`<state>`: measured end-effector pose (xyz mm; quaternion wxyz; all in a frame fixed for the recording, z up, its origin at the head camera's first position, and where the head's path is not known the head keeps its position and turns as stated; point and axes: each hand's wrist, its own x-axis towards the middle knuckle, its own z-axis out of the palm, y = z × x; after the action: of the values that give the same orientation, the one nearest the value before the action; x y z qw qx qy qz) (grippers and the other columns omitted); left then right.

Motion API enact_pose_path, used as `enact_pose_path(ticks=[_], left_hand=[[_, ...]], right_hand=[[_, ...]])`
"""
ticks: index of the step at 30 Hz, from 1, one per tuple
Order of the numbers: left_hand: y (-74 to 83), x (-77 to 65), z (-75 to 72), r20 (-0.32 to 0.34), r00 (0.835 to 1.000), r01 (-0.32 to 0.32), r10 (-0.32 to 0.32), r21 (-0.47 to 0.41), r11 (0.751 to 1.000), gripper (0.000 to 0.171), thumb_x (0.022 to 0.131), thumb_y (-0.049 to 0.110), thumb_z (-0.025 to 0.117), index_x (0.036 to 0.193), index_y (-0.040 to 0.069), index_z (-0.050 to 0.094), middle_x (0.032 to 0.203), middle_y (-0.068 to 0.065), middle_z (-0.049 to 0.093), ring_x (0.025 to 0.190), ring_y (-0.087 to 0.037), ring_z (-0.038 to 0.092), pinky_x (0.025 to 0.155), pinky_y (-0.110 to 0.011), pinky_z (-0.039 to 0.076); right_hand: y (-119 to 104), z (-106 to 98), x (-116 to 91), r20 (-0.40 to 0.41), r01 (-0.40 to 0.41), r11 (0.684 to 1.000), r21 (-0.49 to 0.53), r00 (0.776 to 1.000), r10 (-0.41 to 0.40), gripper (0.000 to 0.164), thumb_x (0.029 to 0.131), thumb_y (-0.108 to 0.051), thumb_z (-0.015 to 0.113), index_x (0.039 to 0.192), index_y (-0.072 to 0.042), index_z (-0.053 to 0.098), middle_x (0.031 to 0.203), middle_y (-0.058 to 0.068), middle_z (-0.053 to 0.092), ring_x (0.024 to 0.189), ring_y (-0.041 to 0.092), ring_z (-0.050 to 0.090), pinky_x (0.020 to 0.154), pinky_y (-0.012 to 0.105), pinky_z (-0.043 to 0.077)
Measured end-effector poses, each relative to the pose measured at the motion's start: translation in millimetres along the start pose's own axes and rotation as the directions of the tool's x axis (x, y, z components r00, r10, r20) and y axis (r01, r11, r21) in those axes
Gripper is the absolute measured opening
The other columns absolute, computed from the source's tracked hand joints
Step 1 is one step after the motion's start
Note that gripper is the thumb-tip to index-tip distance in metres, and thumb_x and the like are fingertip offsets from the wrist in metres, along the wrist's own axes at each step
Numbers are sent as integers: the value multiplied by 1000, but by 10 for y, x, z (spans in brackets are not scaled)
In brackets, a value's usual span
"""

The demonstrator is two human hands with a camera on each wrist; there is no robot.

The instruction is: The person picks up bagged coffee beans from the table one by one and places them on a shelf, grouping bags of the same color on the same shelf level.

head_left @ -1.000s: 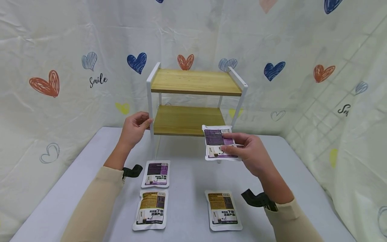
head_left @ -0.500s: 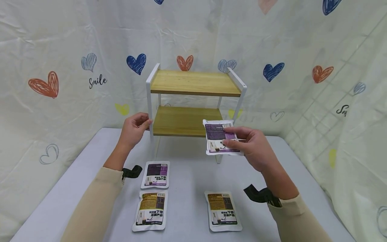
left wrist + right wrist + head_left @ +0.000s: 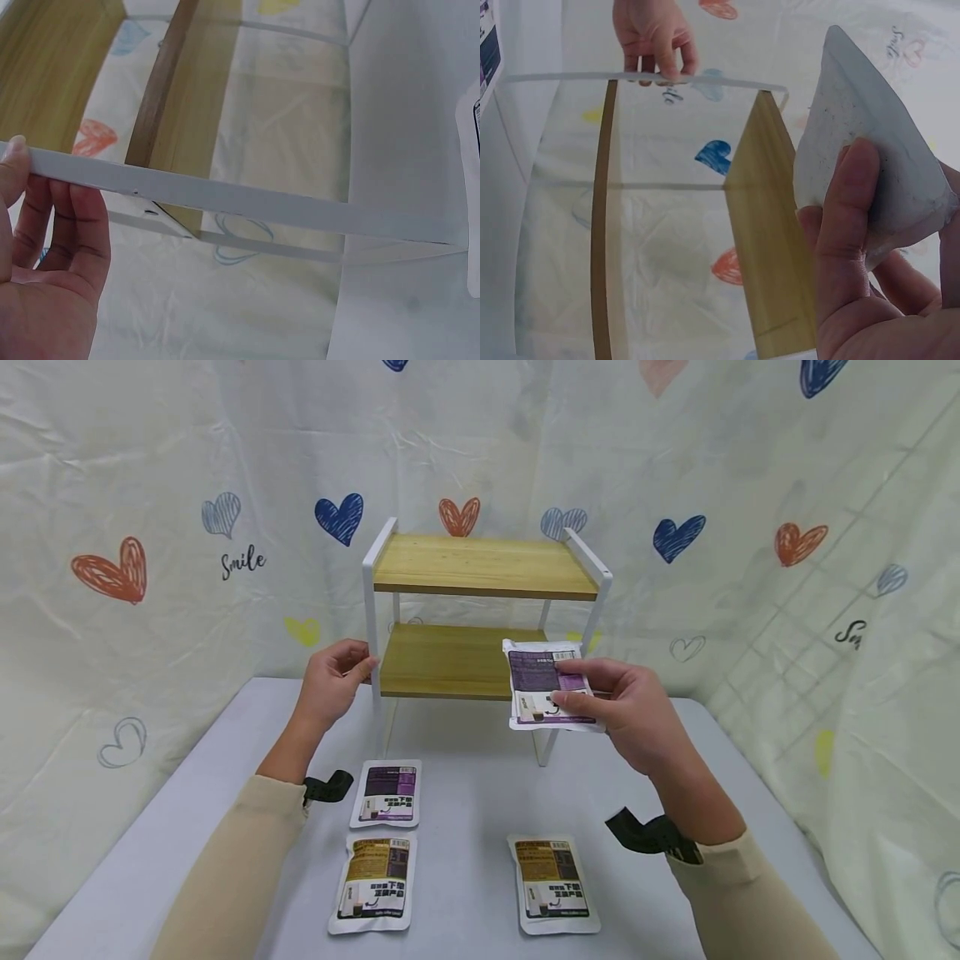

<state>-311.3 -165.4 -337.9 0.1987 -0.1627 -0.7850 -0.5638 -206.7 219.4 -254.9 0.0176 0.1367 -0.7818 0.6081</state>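
A two-tier rack with wooden boards and a white frame stands on the table; its upper board (image 3: 480, 564) and lower board (image 3: 442, 660) are bare. My left hand (image 3: 328, 683) pinches the rack's front left post (image 3: 225, 196) between thumb and fingers. In my right hand (image 3: 637, 714) is a white pouch with a purple label (image 3: 534, 670), held by its right side in front of the lower board's right end. The right wrist view shows the pouch's plain white back (image 3: 870, 135), with fingers against it.
On the table, a second purple-label pouch (image 3: 387, 793) lies in front of the rack, above a brown-label pouch (image 3: 373, 885). Another brown-label pouch (image 3: 555, 885) lies to the right. A heart-print curtain (image 3: 480, 443) hangs behind the rack.
My right hand has raised the purple-label pouch from below the lower board's front edge to about that board's height. The left hand has stayed on the post.
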Motion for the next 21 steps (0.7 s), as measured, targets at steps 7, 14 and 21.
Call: enact_pose_path(ticks=[7,14,21], left_hand=[[-3,4,-1,-1,1000,1,-1,-1,1000,26,100,22,67,119,4,70,115,-25,71,96,-26,70,78,-14,58],[-3,7,-8,0,1000,-2,2,2,1000,23,100,17,67,118,3,70,114,-24,71,95,-27,70,78,-14,58],[-29,12,-2,-1,1000,-3,3,-2,1000,24,100,18,66,118,3,71,113,-24,71,93,-22,70,78,-15,58]], right_hand=[[-87,-17,33,-14,16,1000,-11,1000,-16,46,93,-15,77,138,-7,65,119,3,66,96,18,71,84,22,61],[-163,-56,98,-6,15,998,66,1000,-15,44,93,-12,76,136,-7,66,117,4,67,94,17,73,84,23,61],[-231,-95,168,4,19,992,128,1000,-20,45,93,-12,77,136,-7,66,119,7,66,96,19,72,85,23,61]])
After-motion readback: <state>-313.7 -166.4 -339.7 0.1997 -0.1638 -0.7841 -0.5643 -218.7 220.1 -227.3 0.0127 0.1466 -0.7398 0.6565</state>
